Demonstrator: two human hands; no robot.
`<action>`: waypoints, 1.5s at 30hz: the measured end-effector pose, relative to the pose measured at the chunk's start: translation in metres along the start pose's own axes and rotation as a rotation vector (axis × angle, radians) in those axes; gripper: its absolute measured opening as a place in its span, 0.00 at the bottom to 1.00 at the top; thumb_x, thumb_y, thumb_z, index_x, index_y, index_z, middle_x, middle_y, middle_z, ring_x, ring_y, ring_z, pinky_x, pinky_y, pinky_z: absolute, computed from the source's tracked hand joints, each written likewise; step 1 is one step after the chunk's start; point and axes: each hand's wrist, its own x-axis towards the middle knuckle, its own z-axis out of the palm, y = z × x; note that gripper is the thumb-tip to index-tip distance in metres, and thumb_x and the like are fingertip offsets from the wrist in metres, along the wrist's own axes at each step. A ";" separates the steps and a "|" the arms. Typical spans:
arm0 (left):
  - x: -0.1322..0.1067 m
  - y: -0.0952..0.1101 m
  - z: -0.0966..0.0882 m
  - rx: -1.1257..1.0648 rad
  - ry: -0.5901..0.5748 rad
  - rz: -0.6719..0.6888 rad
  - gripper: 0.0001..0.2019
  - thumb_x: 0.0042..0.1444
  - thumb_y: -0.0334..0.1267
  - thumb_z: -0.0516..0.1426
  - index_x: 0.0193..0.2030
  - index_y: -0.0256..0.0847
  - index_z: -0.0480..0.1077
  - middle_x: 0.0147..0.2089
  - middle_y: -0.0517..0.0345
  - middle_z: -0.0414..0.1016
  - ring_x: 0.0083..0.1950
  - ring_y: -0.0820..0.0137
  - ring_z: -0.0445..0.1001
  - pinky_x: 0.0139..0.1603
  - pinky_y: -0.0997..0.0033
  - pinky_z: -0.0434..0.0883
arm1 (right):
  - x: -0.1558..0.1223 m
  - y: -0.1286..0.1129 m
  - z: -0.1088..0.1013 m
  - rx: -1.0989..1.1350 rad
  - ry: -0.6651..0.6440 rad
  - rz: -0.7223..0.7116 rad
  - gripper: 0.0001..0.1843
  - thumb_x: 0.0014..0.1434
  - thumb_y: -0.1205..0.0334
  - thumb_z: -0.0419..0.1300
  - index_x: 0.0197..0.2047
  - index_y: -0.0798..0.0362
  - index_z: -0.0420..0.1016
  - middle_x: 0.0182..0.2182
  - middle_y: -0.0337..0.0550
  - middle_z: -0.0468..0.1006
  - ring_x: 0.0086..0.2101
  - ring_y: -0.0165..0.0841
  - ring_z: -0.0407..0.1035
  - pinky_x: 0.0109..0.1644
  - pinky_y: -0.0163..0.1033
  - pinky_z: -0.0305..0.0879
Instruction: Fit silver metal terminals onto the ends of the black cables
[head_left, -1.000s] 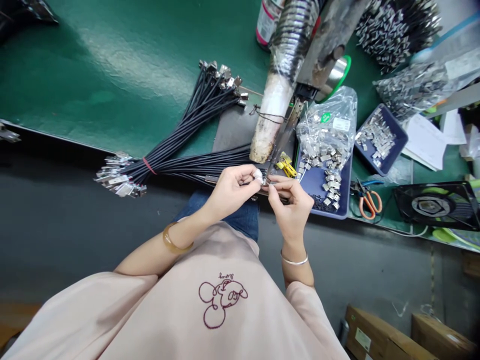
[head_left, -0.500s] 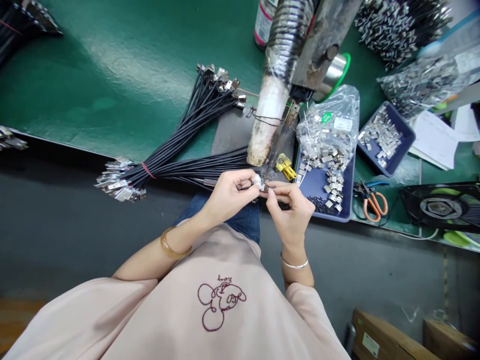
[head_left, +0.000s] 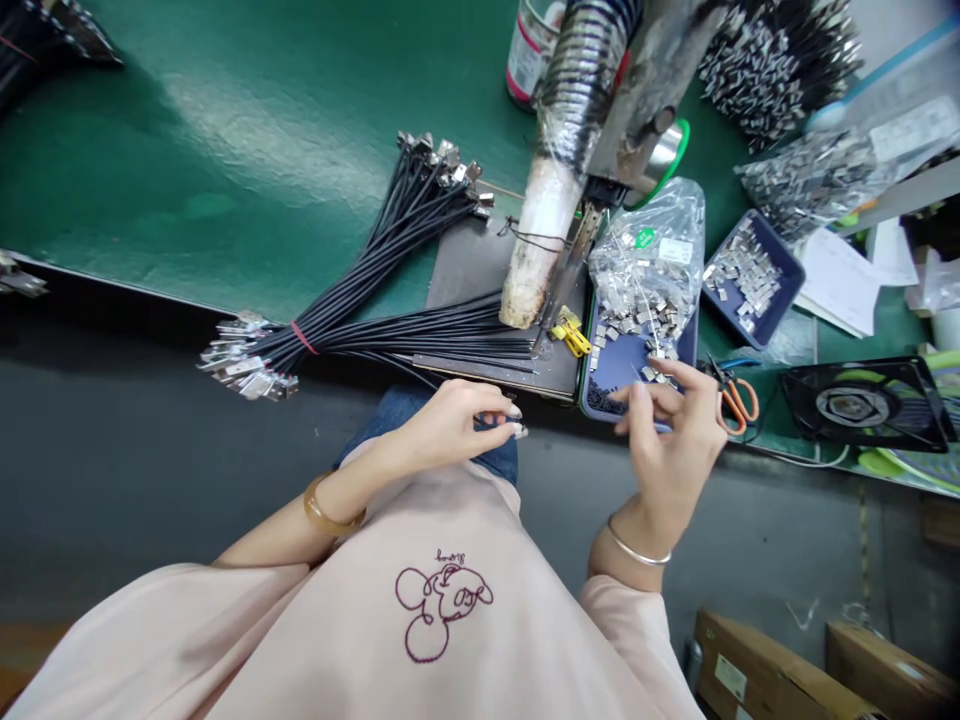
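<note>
My left hand is closed in a pinch just off the bench's front edge, on a black cable that runs to it from the bundle. Small pale and dark bits show at its fingertips, too small to make out. Over the front of the blue tray is my right hand, fingers apart and nothing visible in them. Silver metal connector shells and small black parts lie in that tray, beside a clear plastic bag. A red band holds the bundle of black cables.
A soldering iron and a white-ended extraction hose slant down over a dark plate. Nearby are a yellow clip, orange-handled pliers, a second blue tray, a fan and a jar.
My hands have parted from beneath the iron's tip. The left has drawn back toward my lap, while the right has moved right to the tray and spread its fingers.
</note>
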 end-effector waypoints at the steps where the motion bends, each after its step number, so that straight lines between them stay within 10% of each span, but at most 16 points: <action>1: -0.002 -0.003 -0.001 -0.035 0.078 0.015 0.05 0.58 0.33 0.60 0.35 0.36 0.79 0.30 0.56 0.78 0.30 0.74 0.72 0.33 0.75 0.68 | 0.008 0.009 -0.003 -0.071 -0.051 0.030 0.09 0.65 0.58 0.58 0.48 0.49 0.70 0.29 0.37 0.81 0.22 0.30 0.74 0.29 0.36 0.69; 6: 0.010 -0.012 -0.009 0.242 0.419 0.228 0.06 0.63 0.33 0.59 0.37 0.37 0.78 0.37 0.51 0.79 0.39 0.67 0.74 0.47 0.63 0.71 | 0.056 0.057 0.002 -0.441 -0.002 0.027 0.07 0.60 0.57 0.61 0.33 0.50 0.70 0.27 0.40 0.78 0.27 0.34 0.71 0.37 0.40 0.65; 11: 0.029 -0.014 -0.010 0.647 0.247 0.190 0.12 0.65 0.30 0.52 0.34 0.35 0.75 0.39 0.44 0.75 0.42 0.59 0.68 0.45 0.59 0.68 | 0.084 0.066 0.015 -0.626 -0.153 -0.143 0.05 0.59 0.65 0.57 0.31 0.50 0.70 0.35 0.46 0.79 0.39 0.39 0.71 0.39 0.40 0.59; 16: 0.020 -0.004 -0.016 0.430 0.270 0.262 0.08 0.64 0.31 0.53 0.37 0.36 0.73 0.33 0.52 0.77 0.38 0.63 0.70 0.44 0.64 0.69 | 0.077 0.050 0.016 -0.793 -0.257 -0.217 0.06 0.62 0.65 0.54 0.33 0.52 0.71 0.34 0.47 0.76 0.35 0.37 0.67 0.34 0.40 0.51; 26: 0.012 0.020 -0.040 -0.231 -0.401 0.093 0.07 0.51 0.25 0.57 0.27 0.36 0.76 0.18 0.66 0.65 0.20 0.80 0.56 0.25 0.76 0.54 | 0.079 0.045 0.023 -0.897 -0.301 -0.225 0.08 0.63 0.67 0.51 0.36 0.54 0.71 0.33 0.49 0.77 0.32 0.35 0.67 0.32 0.40 0.45; 34: 0.016 0.004 -0.017 -0.694 0.066 -0.221 0.06 0.55 0.36 0.61 0.33 0.35 0.72 0.23 0.60 0.72 0.26 0.77 0.70 0.32 0.77 0.67 | 0.070 0.060 0.005 -0.559 -0.220 -0.107 0.04 0.57 0.64 0.57 0.30 0.50 0.66 0.28 0.41 0.75 0.28 0.34 0.67 0.36 0.38 0.57; 45: 0.021 0.003 0.000 -0.501 0.145 -0.189 0.05 0.54 0.34 0.61 0.32 0.33 0.74 0.26 0.61 0.72 0.26 0.78 0.68 0.31 0.78 0.67 | 0.049 0.044 0.013 -0.610 -0.157 -0.131 0.06 0.61 0.66 0.54 0.31 0.49 0.65 0.30 0.44 0.75 0.31 0.36 0.67 0.34 0.40 0.57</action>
